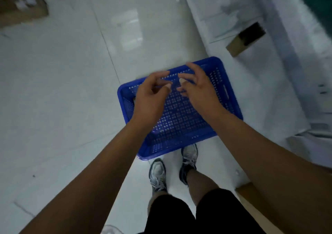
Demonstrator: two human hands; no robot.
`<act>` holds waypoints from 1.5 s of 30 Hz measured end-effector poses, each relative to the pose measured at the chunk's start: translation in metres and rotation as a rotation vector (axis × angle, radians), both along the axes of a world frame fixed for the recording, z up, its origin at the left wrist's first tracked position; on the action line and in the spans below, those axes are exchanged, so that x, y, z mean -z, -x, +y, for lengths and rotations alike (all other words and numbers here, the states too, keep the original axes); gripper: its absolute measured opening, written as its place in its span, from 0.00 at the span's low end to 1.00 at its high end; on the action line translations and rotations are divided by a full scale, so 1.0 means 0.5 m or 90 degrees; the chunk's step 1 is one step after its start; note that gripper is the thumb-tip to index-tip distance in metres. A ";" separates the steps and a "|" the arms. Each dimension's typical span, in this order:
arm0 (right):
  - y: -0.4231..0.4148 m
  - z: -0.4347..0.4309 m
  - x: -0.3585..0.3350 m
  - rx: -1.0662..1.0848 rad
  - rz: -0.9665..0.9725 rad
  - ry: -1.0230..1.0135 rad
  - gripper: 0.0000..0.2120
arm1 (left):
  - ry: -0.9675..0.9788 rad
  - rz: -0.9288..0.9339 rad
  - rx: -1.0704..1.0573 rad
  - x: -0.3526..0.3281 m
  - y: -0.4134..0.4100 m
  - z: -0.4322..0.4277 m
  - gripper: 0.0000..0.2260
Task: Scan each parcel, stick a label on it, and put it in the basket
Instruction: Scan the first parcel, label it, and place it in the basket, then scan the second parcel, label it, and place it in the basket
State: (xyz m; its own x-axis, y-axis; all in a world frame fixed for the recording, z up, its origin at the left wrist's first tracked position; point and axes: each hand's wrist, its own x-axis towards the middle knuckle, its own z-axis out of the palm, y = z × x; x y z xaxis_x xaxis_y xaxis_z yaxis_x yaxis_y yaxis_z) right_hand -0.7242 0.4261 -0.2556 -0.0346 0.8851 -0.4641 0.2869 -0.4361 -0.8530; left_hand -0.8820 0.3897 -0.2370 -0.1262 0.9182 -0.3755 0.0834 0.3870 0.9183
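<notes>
Blue perforated plastic basket point(179, 122) sits on the pale glossy tiled floor point(62, 90), directly beneath the fingers of both hands. The left hand point(150, 94) and right hand point(199, 90) hover side by side over it, fingers loosely curled and spread, gripping nothing, with their fingertips nearly meeting. Behind the wrists, just past the basket's near rim, stand two grey laced trainers point(158, 174). Well beyond the right fingertips lies a blurred brown cardboard box point(235, 45).
</notes>
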 end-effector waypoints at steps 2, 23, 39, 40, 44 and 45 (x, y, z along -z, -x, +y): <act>-0.022 -0.032 -0.152 0.010 -0.005 -0.054 0.22 | -0.023 0.009 0.048 -0.137 -0.019 -0.021 0.12; -0.435 -0.899 -0.757 0.571 -0.101 -0.173 0.20 | -0.108 -0.011 0.651 -0.699 -0.434 -0.544 0.11; -0.652 -1.583 -0.720 0.928 -0.116 -0.157 0.17 | -0.151 -0.027 0.958 -0.722 -0.855 -1.123 0.11; -0.667 -1.594 -0.717 0.934 -0.120 -0.146 0.17 | -0.151 -0.022 0.957 -0.717 -0.871 -1.137 0.11; -0.736 -1.605 -0.717 0.929 -0.126 -0.114 0.16 | -0.145 0.010 0.947 -0.699 -0.939 -1.154 0.11; -0.757 -1.601 -0.717 0.922 -0.126 -0.109 0.16 | -0.139 0.018 0.939 -0.694 -0.959 -1.150 0.11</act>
